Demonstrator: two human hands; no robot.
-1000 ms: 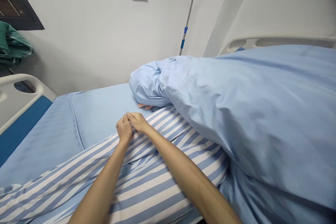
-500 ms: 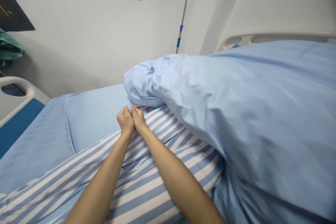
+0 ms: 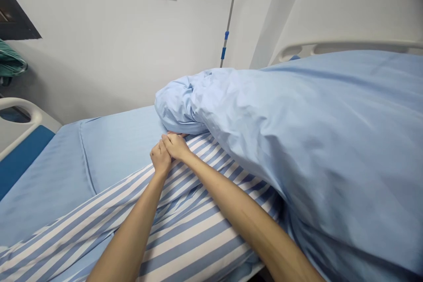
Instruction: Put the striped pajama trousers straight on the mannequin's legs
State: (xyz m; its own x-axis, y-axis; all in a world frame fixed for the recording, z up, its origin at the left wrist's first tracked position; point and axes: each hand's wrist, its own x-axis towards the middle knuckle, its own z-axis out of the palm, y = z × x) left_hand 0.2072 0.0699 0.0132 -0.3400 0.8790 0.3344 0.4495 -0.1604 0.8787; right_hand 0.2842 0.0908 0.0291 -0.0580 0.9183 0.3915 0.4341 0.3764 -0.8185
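Blue-and-white striped cloth lies across the near part of a bed, with the bare forearms reaching over it. Both arms rise from the bottom edge of the view and converge: the left slants up toward the right, the right slants up toward the left. The left hand is curled into a loose fist, knuckles upward. The right hand lies palm down against it, its fingers reaching onto the left knuckles, so the hands are together at the cloth's far edge. Their undersides are hidden, so I cannot tell whether any cloth is pinched beneath them.

The cloth's long axis runs diagonally, from the lower left up to the right, where it passes under a puffy light-blue fabric quilt. Most stripes follow that line, bending at the folds; toward the bottom the cloth spreads into a broader, fuller part. Just beyond the right hand, at the quilt's lower edge, show what seem to be another person's fingers, mostly covered.

Past the cloth's far edge lies a pale-blue sheet, reaching a cream plastic bed end board at the left. A thin metal pole with blue collars stands behind the quilt.
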